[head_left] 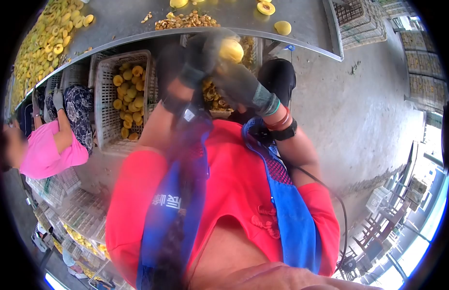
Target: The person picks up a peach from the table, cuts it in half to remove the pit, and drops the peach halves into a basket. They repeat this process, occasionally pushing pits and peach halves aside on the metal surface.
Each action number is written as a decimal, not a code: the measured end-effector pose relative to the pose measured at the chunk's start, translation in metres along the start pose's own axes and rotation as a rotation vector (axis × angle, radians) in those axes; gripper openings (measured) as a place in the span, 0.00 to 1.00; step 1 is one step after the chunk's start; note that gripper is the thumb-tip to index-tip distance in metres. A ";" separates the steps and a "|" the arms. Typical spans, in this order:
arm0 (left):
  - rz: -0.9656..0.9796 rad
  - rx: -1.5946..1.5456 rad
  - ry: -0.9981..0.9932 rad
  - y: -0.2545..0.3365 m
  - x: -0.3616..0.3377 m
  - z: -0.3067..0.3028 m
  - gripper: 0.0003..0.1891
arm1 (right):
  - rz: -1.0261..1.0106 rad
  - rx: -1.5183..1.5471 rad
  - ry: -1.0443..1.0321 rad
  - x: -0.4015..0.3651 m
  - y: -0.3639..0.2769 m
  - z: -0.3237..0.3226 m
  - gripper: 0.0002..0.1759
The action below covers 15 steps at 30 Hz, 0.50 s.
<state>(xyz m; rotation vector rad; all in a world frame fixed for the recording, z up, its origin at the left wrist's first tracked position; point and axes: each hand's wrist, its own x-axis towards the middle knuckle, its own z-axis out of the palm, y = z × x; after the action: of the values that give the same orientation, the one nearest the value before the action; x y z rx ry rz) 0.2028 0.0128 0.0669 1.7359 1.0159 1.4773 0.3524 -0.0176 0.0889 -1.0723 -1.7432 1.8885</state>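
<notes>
A yellow peach (231, 50) is between my gloved hands, just in front of the metal table edge. My left hand (201, 54), in a dark glove and smeared by motion, is closed around its far-left side. My right hand (239, 84), in a dark grey glove with a green cuff, curls against the peach's near side. Whether a tool is in either hand cannot be made out. Below the hands, a crate with cut yellow peach pieces (214, 99) is partly hidden by my arms.
Across the metal table (123, 19) lie peach halves (50, 38) heaped at left and brown pits (188, 21) near the edge. A white crate (104, 104) of peaches stands left. Beyond it sits a co-worker in pink (55, 150). Stacked crates (362, 29) stand at right.
</notes>
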 end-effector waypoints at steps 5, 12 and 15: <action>0.090 0.972 0.299 -0.017 -0.017 -0.066 0.20 | -0.777 -0.679 0.248 0.018 0.045 0.013 0.10; -0.396 1.335 0.495 -0.043 -0.042 -0.216 0.21 | 0.065 0.003 0.051 0.015 0.043 0.011 0.09; -0.208 1.204 0.413 -0.052 -0.021 -0.193 0.20 | 0.107 -0.130 0.068 0.014 0.032 0.009 0.10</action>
<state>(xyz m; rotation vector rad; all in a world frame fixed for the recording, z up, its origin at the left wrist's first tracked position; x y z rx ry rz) 0.0026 0.0175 0.0444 1.9296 2.5803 1.1312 0.3446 -0.0195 0.0543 -1.2862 -1.8237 1.7976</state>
